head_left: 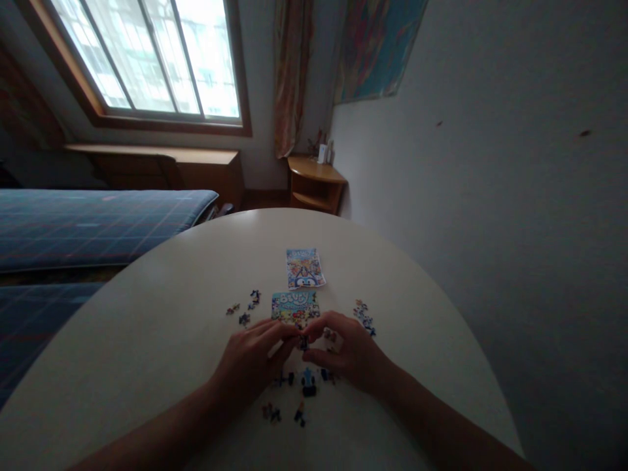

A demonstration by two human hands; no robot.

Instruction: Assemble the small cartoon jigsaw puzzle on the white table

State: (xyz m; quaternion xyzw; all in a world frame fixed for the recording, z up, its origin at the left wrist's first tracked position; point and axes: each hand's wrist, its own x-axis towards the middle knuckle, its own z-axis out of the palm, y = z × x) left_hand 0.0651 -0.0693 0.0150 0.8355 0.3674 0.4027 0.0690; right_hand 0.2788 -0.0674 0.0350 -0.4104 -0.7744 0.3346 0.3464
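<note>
Pale and smooth, the round table (pixel 161 340) fills the near part of the room, its matte top curving away on both sides. Closest to its near edge lie loose bits (pixel 300 391), small, knobbly and dark with flecks of blue, scattered flat and apart from one another. Just beyond them two bare forearms come in and meet. The left hand (pixel 250 363) and the right hand (pixel 350 353) are both curled narrow, fingertips pinched together on one small dark piece (pixel 304 341) held between them, right at the near edge of the puzzle (pixel 295 307). That puzzle is a flat rectangle, partly built, bright and busy with blue lettering across its top. Small clusters of bits lie on either side of it, one to the left (pixel 245 309) and one to the right (pixel 364 316). Beyond, a glossy printed card (pixel 305 267) lies slightly askew, well apart from the hands. Past the table's far rim, a bed (pixel 88 222) carries a blue plaid cover, soft and flat. A rounded wooden corner shelf (pixel 314 183) stands against the plain wall. Farthest off, a barred window (pixel 157 59) glows white beside a hanging patterned curtain (pixel 289 72).
</note>
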